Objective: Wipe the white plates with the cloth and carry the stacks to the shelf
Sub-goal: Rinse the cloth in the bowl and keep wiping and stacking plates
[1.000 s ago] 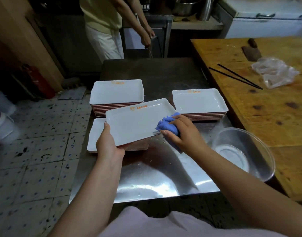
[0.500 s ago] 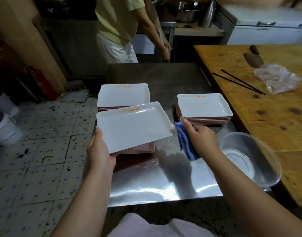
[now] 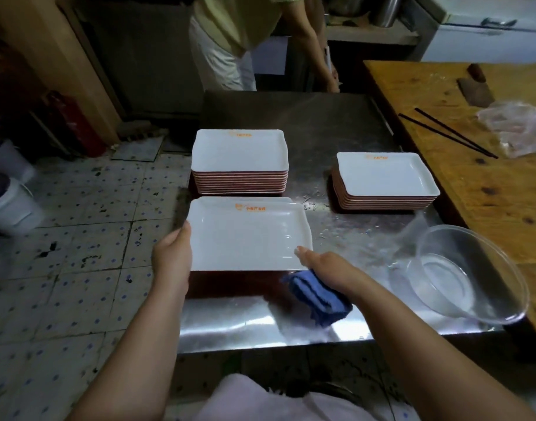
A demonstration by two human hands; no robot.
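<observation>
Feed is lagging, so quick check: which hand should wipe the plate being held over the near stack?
Right. The right hand already grips the blue cloth at the plate's near right corner, while the left hand holds the plate's left edge steady.

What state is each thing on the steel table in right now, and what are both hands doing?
Near plate: held level at both side edges, low over the front stack.
Left hand: grips the plate's left edge.
Right hand: thumb on the plate's right corner, holding the cloth.
Blue cloth: bunched under the right hand.
Back stack: upright, untouched.
Right stack: upright, untouched.
Clear bowl: tilted, seemingly empty.
</observation>
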